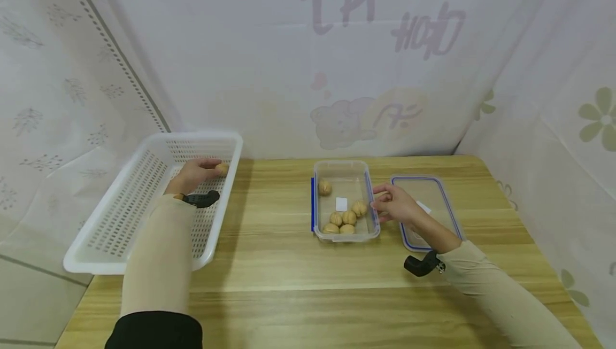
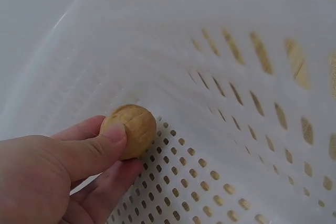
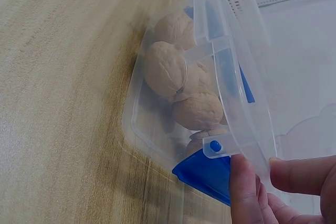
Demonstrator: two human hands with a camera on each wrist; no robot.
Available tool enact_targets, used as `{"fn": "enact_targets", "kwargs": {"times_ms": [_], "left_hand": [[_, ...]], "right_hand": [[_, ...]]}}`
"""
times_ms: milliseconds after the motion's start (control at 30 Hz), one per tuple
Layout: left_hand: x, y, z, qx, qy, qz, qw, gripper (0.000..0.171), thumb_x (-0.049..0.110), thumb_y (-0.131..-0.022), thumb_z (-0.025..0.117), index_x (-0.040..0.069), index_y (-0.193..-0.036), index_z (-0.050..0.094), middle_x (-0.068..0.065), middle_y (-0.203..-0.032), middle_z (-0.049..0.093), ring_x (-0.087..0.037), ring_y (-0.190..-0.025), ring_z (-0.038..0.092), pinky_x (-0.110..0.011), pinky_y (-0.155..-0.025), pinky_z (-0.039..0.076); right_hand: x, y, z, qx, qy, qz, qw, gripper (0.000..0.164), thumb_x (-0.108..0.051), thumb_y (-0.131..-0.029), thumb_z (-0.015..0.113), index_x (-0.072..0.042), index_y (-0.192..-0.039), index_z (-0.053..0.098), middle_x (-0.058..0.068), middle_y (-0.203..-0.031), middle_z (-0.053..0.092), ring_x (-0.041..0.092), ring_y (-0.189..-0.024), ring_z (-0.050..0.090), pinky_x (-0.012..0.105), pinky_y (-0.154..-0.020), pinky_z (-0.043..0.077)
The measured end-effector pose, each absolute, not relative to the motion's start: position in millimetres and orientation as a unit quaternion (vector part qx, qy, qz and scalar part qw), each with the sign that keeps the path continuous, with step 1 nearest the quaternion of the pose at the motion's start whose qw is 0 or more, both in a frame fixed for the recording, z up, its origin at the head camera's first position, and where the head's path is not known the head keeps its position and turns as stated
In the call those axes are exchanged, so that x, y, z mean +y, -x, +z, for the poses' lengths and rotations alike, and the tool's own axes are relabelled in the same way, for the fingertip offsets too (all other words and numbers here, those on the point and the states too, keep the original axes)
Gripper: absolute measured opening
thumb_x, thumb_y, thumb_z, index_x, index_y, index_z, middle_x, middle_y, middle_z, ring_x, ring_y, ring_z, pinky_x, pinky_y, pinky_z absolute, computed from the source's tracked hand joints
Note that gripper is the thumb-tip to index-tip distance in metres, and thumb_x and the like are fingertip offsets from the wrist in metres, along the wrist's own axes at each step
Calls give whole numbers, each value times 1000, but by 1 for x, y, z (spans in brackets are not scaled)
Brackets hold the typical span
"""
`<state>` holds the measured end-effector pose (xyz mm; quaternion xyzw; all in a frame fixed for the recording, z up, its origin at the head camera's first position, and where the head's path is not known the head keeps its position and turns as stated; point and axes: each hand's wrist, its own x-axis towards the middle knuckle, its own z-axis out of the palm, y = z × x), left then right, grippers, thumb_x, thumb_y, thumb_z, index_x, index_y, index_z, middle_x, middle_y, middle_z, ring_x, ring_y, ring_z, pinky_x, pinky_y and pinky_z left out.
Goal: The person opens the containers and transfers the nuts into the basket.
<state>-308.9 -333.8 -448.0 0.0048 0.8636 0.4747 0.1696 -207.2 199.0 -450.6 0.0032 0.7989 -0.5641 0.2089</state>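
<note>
- In the head view, pinching one walnut (image 1: 222, 169) with the left hand (image 1: 192, 174), inside the white basket (image 1: 96, 267), near its far right corner.
- Gripping the clear box (image 1: 346, 186) at its right side with the right hand (image 1: 397, 204), probably just steadying it.
- Counting six loose walnuts (image 1: 348, 217) in that box: five grouping toward the near end, one lying alone toward the far left.
- Seeing the lid (image 1: 438, 204) lying off, flat on the table (image 1: 279, 263) to the right of the box.
- Judging the work as partway along: already having the lid off and one walnut in the fingers, but not yet letting it go; also counting those six as lying in the box at this point.
- In the left wrist view, showing the pinch more plainly than from the head: holding the walnut between thumb and fingertips, above the perforated floor and beside the slotted wall. Not making out for certain any contact with the basket. Leaving box and lid out of sight.
- In the right wrist view, pinching the box's rim between thumb and fingers, beside a blue latch (image 3: 202, 174) hanging outward, a detail barely showing from the head. Seeing several walnuts through the clear wall, but missing the left hand and its walnut.
</note>
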Motion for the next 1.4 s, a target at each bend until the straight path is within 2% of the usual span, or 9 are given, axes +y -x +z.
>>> {"fn": "enact_targets", "kwargs": {"times_ms": [267,533,1100,1267,1400], "left_hand": [[-330,308,-449,872,21,458,173,58,16,-103,62,-5,-152,39,-31,-154,38,-45,-142,37,-56,-118,32],[-327,312,-452,872,36,461,160,59,17,-103,63,-5,-152,40,-30,-153,40,-43,-141,39,-54,-116,35],[-330,314,-455,881,35,449,148,61,20,-102,65,-4,-153,40,-31,-153,39,-45,-140,40,-57,-114,35],[-328,310,-450,863,27,485,136,56,13,-106,55,-10,-153,34,-34,-152,38,-45,-138,42,-51,-113,41],[-328,311,-445,854,37,503,130,55,19,-110,45,-13,-153,30,-36,-151,38,-47,-137,44,-46,-110,44]], "right_hand": [[197,207,-450,797,-6,-567,209,47,-1,-102,59,9,-143,40,19,-109,63,20,-89,64,35,-72,62],[198,208,-450,797,-6,-566,212,48,-1,-102,59,9,-144,39,18,-109,63,19,-87,64,39,-75,63],[197,206,-450,793,-3,-571,213,48,-2,-102,59,9,-144,39,16,-106,63,19,-85,63,41,-76,62],[199,206,-451,796,-3,-568,212,47,-1,-102,59,10,-143,40,16,-106,63,19,-84,64,41,-76,62],[199,207,-452,797,-7,-566,211,46,0,-101,58,9,-143,41,15,-104,63,19,-84,64,42,-77,62]]}}
